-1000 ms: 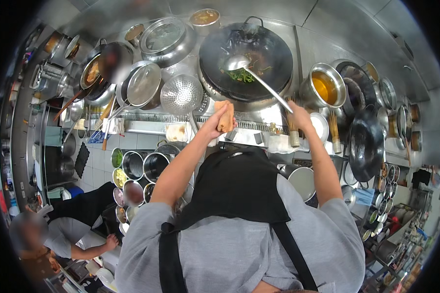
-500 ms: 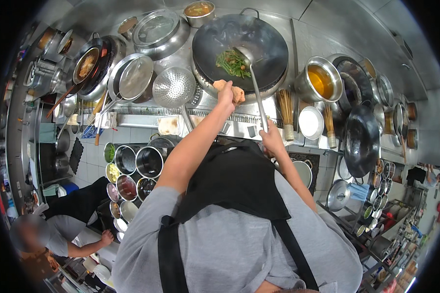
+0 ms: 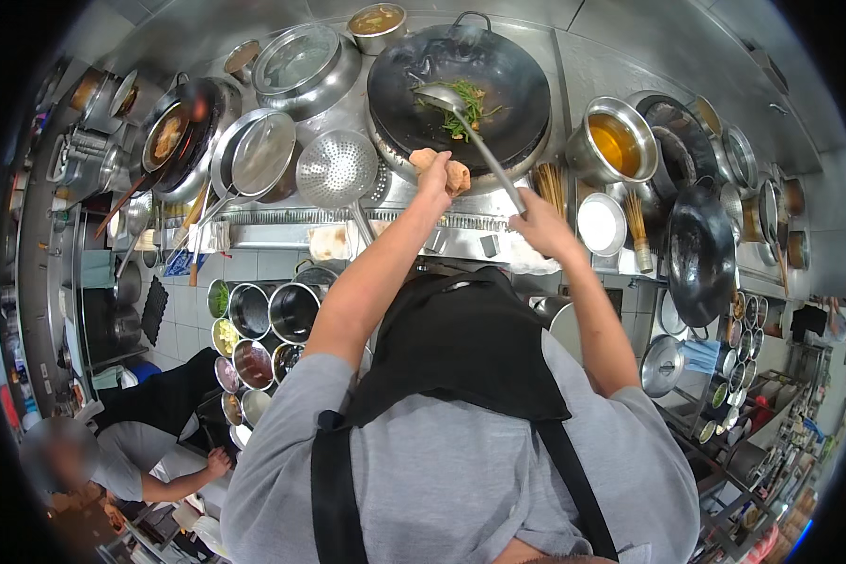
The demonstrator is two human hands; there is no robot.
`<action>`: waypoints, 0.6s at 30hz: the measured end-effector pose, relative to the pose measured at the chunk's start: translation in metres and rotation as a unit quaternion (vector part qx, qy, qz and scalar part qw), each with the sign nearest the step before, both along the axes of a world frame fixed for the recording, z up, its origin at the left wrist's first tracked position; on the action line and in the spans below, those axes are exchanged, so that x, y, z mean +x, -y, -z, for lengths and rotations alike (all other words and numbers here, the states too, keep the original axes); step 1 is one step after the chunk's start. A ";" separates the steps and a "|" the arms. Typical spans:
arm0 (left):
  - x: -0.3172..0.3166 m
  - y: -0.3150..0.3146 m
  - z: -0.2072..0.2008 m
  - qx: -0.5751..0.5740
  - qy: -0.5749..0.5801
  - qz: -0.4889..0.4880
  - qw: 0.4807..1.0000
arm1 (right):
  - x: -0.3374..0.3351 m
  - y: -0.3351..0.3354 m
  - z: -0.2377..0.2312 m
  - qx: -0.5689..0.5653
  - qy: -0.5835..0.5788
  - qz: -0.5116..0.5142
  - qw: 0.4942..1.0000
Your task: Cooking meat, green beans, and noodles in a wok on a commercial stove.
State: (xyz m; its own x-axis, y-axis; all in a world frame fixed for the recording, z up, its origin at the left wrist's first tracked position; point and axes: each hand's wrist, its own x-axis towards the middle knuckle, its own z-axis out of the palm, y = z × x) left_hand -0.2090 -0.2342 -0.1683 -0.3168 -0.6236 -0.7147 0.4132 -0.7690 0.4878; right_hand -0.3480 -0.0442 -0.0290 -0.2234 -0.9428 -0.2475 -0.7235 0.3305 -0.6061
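Observation:
A large black wok (image 3: pixel 517 94) sits on the burner ahead of me, with green vegetables (image 3: pixel 471 97) in it. My left hand (image 3: pixel 434 175) is closed round a folded peach-coloured cloth (image 3: pixel 457 179) at the wok's near rim; the rim part under the cloth is hidden. In my right hand (image 3: pixel 541 224) is the long handle of a metal ladle (image 3: pixel 440 96). Its bowl lies inside the wok, tilted over the left part of the vegetables.
Left of the wok stand a perforated skimmer (image 3: pixel 336 169), a strainer (image 3: pixel 263 152) and a covered pot (image 3: pixel 298 58). To the right are a pot of amber liquid (image 3: pixel 614 141), a white bowl (image 3: pixel 601 226) and bamboo brushes (image 3: pixel 637 226). A co-worker (image 3: pixel 164 451) is at the lower left.
The ladle's bowl has swung left over the vegetables, which now lie more to the right and are spread differently. My right hand has moved up and right; my left hand stays at the rim.

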 end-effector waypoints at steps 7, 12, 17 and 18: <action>0.004 -0.002 0.003 -0.009 -0.030 0.014 0.999 | -0.056 -0.064 -0.121 0.081 -0.026 -0.085 0.993; 0.034 -0.045 -0.130 0.109 0.038 0.056 0.992 | -0.051 -0.063 -0.161 0.116 -0.055 -0.094 0.987; 0.068 -0.050 -0.004 -0.037 -0.008 0.073 0.997 | -0.051 -0.036 -0.043 -0.043 -0.119 -0.058 0.990; 0.080 -0.051 0.026 -0.047 -0.029 0.077 0.996 | -0.046 -0.023 -0.024 -0.054 -0.116 -0.025 0.991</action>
State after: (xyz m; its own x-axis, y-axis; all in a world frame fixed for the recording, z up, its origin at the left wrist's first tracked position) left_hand -0.1288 -0.1836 -0.1938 -0.4526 -0.6280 -0.6330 0.3237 -0.7772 0.5396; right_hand -0.3935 -0.0209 -0.0050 -0.2147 -0.9723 -0.0923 -0.8618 0.2330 -0.4505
